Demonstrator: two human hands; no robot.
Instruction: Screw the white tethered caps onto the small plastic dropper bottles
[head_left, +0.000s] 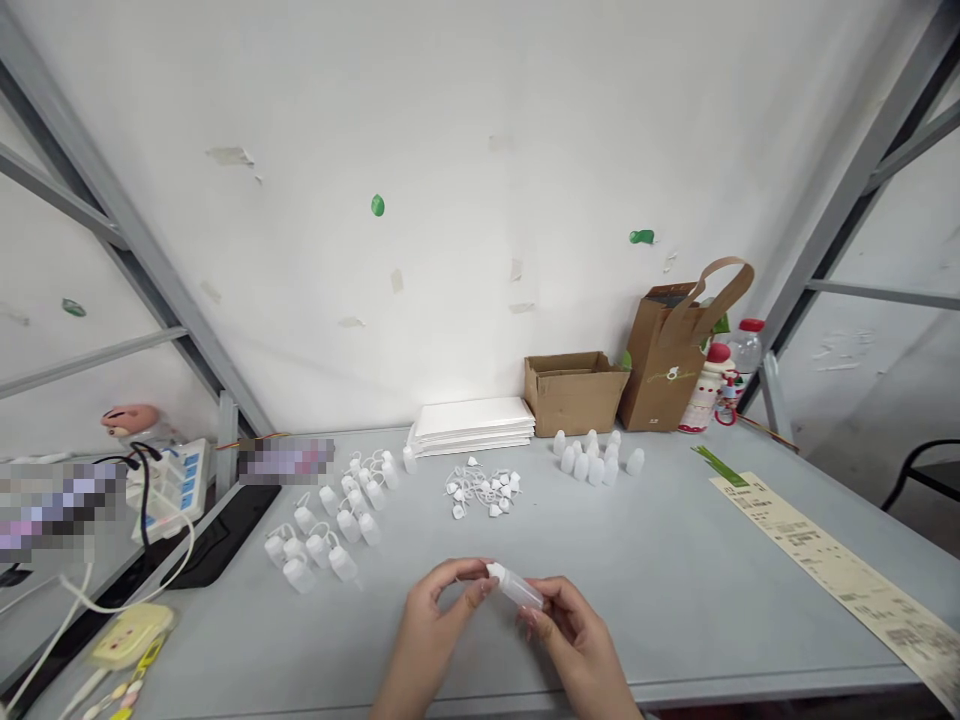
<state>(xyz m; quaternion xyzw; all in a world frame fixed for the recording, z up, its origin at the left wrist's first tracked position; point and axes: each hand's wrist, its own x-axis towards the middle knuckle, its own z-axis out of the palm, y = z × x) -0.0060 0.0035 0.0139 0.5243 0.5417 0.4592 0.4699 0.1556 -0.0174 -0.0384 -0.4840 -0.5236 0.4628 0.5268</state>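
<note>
At 6 o'clock in head view, btl (pixel 520 589) is held: tip pinched in L hand (pixel 439 612), body gripped by R hand (pixel 576 630). Caps (pixel 487 486) are seen approx. 11 o'clock of it. If squeezed unevenly, btl could be dropped or dented.

The tabletop (pixel 675 570) lies open rightward; caps (pixel 496 485) obstruct straight ahead.

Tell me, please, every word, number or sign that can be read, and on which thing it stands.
No text is readable.
Bag: white logo with lettering, too small to read.
Paper strip: rows of print, too small and blurred.
Held bottle: no marking visible.
</note>
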